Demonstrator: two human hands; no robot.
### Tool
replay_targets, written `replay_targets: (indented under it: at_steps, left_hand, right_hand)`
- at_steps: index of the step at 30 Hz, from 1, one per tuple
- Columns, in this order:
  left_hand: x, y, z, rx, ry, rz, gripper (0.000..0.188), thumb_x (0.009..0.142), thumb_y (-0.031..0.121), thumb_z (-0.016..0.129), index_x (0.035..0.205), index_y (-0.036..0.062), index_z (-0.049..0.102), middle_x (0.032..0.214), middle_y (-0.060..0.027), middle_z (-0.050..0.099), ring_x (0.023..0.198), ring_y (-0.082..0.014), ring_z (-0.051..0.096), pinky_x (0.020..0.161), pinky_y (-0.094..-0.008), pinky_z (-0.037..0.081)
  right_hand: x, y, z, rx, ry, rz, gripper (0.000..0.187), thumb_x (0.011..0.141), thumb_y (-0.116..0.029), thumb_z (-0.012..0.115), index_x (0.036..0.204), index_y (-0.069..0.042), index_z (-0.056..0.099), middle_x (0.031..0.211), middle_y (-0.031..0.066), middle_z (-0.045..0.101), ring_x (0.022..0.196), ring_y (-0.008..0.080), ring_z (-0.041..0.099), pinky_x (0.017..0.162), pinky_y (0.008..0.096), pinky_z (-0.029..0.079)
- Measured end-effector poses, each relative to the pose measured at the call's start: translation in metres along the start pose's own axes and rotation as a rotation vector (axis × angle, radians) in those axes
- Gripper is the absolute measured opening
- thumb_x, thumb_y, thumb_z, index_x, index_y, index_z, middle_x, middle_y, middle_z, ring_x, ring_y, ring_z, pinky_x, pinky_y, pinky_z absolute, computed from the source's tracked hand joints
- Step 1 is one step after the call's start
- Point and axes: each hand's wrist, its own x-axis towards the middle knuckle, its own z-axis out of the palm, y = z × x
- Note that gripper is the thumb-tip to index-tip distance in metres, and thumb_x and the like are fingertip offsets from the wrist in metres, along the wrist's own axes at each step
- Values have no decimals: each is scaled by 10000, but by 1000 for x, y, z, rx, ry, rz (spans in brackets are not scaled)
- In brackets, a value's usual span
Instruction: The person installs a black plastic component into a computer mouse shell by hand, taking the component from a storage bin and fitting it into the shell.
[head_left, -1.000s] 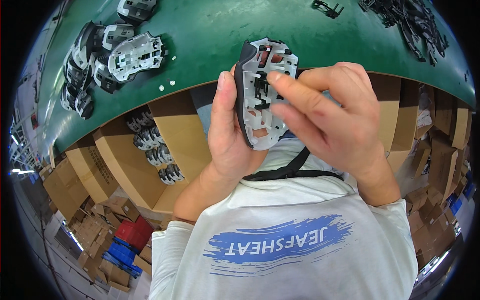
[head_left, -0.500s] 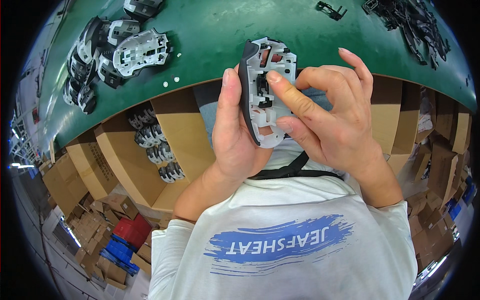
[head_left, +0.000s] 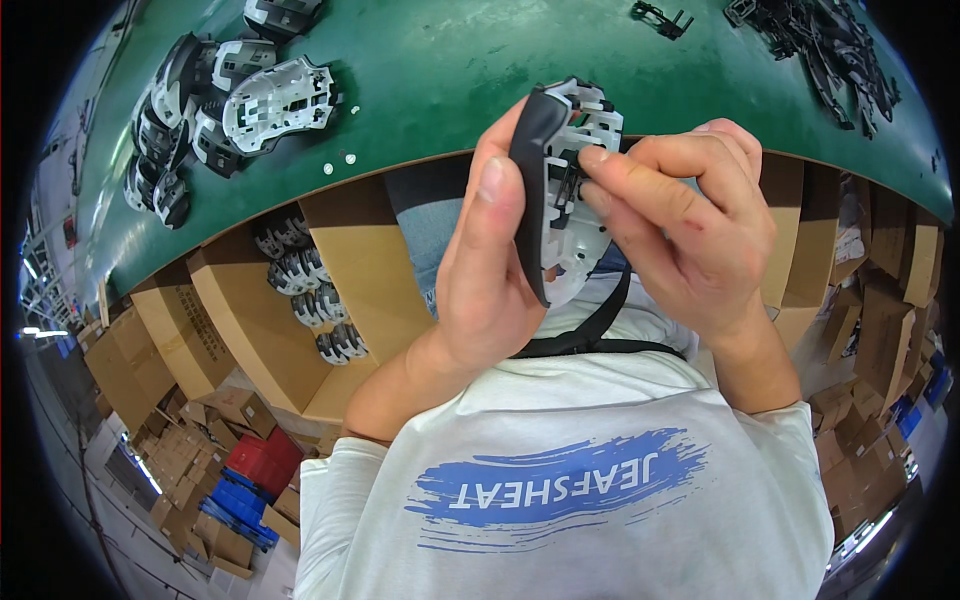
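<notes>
My left hand (head_left: 485,250) is closed around a curved plastic shell (head_left: 535,150), held up on edge above the table's near edge. The shell is dark grey outside, with a white ribbed frame full of cutouts inside. A small black plastic part (head_left: 568,182) sits in the middle of that frame. My right hand (head_left: 690,215) has its thumb and index fingertip brought together at this black part, the other fingers curled. Its fingertips partly hide the contact.
Similar shells (head_left: 200,100) are heaped on the green table (head_left: 450,60) at the left, near tiny white pieces (head_left: 328,169). Black plastic parts (head_left: 825,60) are piled far right, one loose bracket (head_left: 662,20) beside them. An open carton (head_left: 370,250) below holds rows of shells.
The shell has moved slightly right and turned, showing more of its dark outer side. My right thumb has come up from the shell's lower edge to meet the index finger at the black part.
</notes>
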Motion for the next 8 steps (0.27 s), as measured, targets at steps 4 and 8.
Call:
replay_targets:
  at_steps: [4,8]
  left_hand:
    - [-2,0,-5,62,-1,32,649,1155,456,340,1613,-3,315,1470,-122,556,1330,-190,565,1119,-345,463]
    - [-1,-1,-13,99,-14,22,672,1146,486,352,1635,29,287,1480,-102,556,1354,-191,552,1127,-296,440]
  right_hand:
    - [5,0,1,8,73,38,327,737,-64,924,1031,-102,785,855,-1,714,758,184,630,791,362,450]
    - [5,-2,-2,22,-34,42,356,736,-60,934,1053,-109,779,905,19,751,785,186,657,778,365,449]
